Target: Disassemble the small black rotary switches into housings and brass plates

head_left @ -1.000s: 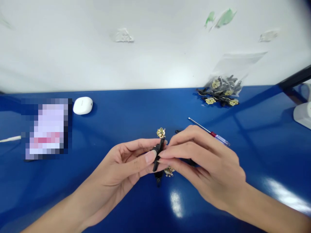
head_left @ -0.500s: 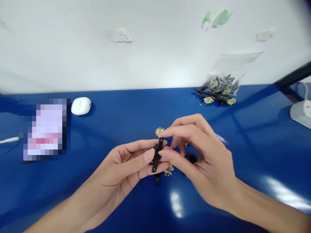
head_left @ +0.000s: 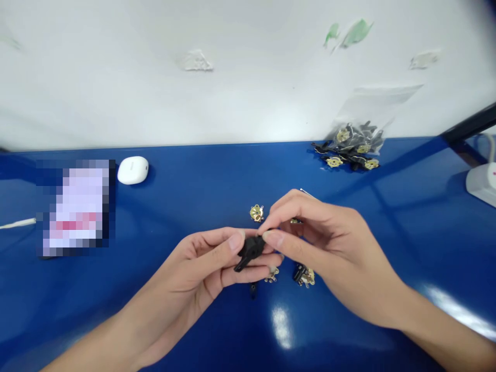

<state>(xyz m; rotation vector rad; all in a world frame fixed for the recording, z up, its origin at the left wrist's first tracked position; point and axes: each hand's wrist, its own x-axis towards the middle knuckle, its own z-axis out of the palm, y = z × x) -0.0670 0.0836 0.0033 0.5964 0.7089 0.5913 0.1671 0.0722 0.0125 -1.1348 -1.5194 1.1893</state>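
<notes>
Between my two hands is a small black plastic part (head_left: pixel 253 249) with a round middle and a narrow arm pointing down-left. My left hand (head_left: pixel 209 263) grips it with the thumb on top and the fingers beneath. The thumb and index finger of my right hand (head_left: pixel 321 240) pinch its upper right end. Just beyond the fingertips a gold toothed disc (head_left: pixel 256 213) lies on the blue table. Below my hands lie another gold disc (head_left: pixel 272 274), partly covered by my fingers, and a gold disc with a black piece (head_left: pixel 305 275).
A clear plastic bag (head_left: pixel 358 139) with black and gold parts leans against the white wall, more parts in front of it. To the left are a pixelated phone-like slab (head_left: pixel 79 206) and a white earbud case (head_left: pixel 133 170). A white power strip (head_left: pixel 482 181) stands far right.
The black part has turned from edge-on to showing its round, flatter side. My right index finger has come down onto it, and the right hand has shifted, uncovering the disc below.
</notes>
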